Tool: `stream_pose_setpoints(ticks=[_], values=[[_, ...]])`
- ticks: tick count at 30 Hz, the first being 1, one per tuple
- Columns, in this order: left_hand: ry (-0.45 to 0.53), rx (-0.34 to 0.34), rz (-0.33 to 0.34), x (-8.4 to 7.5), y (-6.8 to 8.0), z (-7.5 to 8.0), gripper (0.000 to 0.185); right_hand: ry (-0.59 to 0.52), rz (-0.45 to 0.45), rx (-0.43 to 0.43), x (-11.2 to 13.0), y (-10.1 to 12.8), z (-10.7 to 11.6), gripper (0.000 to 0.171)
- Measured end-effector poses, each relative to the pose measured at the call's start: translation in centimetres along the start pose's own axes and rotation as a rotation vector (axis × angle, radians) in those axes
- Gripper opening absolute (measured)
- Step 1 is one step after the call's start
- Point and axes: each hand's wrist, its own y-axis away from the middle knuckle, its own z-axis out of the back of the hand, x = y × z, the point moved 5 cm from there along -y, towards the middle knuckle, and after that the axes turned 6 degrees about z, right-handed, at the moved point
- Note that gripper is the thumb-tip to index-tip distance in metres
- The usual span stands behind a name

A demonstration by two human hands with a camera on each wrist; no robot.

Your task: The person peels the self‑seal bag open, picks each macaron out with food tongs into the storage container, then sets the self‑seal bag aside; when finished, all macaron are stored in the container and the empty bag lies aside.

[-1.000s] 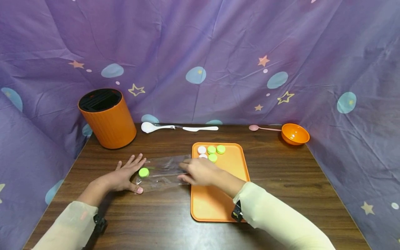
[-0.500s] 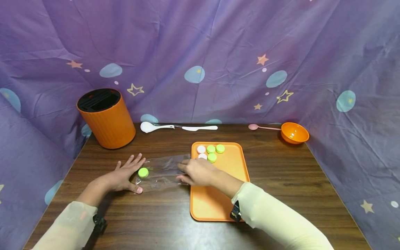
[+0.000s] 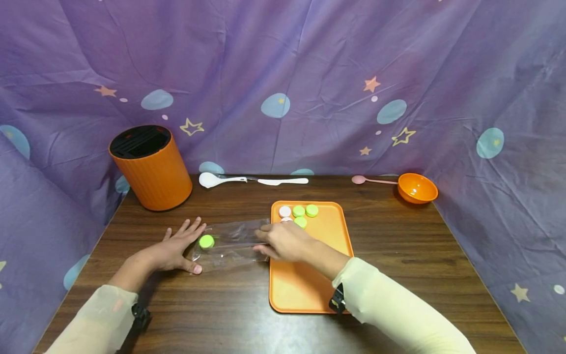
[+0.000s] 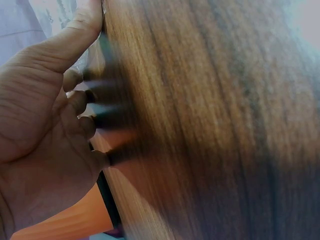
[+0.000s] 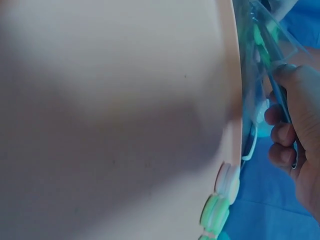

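A clear plastic bag point(image 3: 239, 231) lies flat on the table, its right end at the tray. A green macaron point(image 3: 206, 242) is at its left end, between my left thumb and forefinger. My left hand point(image 3: 172, 251) spreads its straight fingers over that end; in the left wrist view its palm point(image 4: 40, 120) faces the camera. At the bag's right end my right hand point(image 3: 285, 241) has curled fingers. In the right wrist view it grips a slim, long tool point(image 5: 283, 102), its kind unclear, pointing towards green shapes point(image 5: 260, 37) behind clear plastic.
An orange tray point(image 3: 309, 295) bears several green macarons point(image 3: 312, 210) and white ones point(image 3: 285, 211), one partly behind my right hand. An orange knife block point(image 3: 155, 172) stands back left. Along the back lie a white ladle point(image 3: 210, 180), white knife point(image 3: 283, 181), pink spoon point(image 3: 359, 180) and orange bowl point(image 3: 417, 189).
The green macaron at the bag's left end has shifted slightly right and away from me. My right hand has moved a little right, while my left hand stays in place.
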Motion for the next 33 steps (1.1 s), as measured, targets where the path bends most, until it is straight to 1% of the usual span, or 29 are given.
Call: stream_pose_setpoints(ticks=[1, 7, 11, 13, 16, 18, 21, 23, 25, 27, 30, 33], values=[[-0.009, -0.006, 0.008, 0.2, -0.1, -0.1, 0.141, -0.006, -0.003, 0.001, -0.1, 0.2, 0.1, 0.028], [-0.012, -0.008, 0.005, 0.5, -0.3, -0.1, 0.143, -0.034, -0.02, 0.003, -0.7, 1.2, 0.8, 0.029], [-0.002, -0.012, -0.01, -0.3, 0.2, 0.0, 0.139, -0.047, -0.022, -0.012, -1.3, 2.2, 1.1, 0.031], [0.023, -0.003, -0.033, -1.0, 0.6, 0.1, 0.136, -0.055, -0.02, -0.024, -1.6, 2.8, 1.3, 0.031], [0.055, 0.006, -0.056, -1.6, 1.0, 0.3, 0.133, -0.073, -0.024, -0.04, -1.9, 3.6, 1.6, 0.032], [0.061, 0.014, -0.055, -1.8, 1.1, 0.4, 0.134, -0.085, -0.03, -0.039, -2.2, 4.2, 1.9, 0.03], [0.031, 0.005, -0.021, -1.6, 1.0, 0.4, 0.136, -0.086, -0.045, -0.032, -2.6, 4.9, 2.2, 0.03], [0.009, 0.001, 0.003, -1.3, 0.9, 0.3, 0.137, -0.076, -0.052, -0.032, -2.8, 5.4, 2.5, 0.033], [0.011, 0.002, 0.001, -1.1, 0.8, 0.2, 0.137, -0.07, -0.056, -0.036, -2.9, 6.0, 2.7, 0.036], [0.031, 0.005, -0.017, -1.0, 0.7, 0.1, 0.136, -0.073, -0.051, -0.043, -3.1, 6.6, 2.9, 0.037], [0.042, 0.004, -0.022, -0.6, 0.5, 0.0, 0.138, -0.079, -0.048, -0.058, -3.3, 7.4, 3.2, 0.036], [0.027, 0.004, -0.003, -0.2, 0.2, -0.1, 0.14, -0.075, -0.054, -0.078, -3.6, 8.3, 3.6, 0.032]])
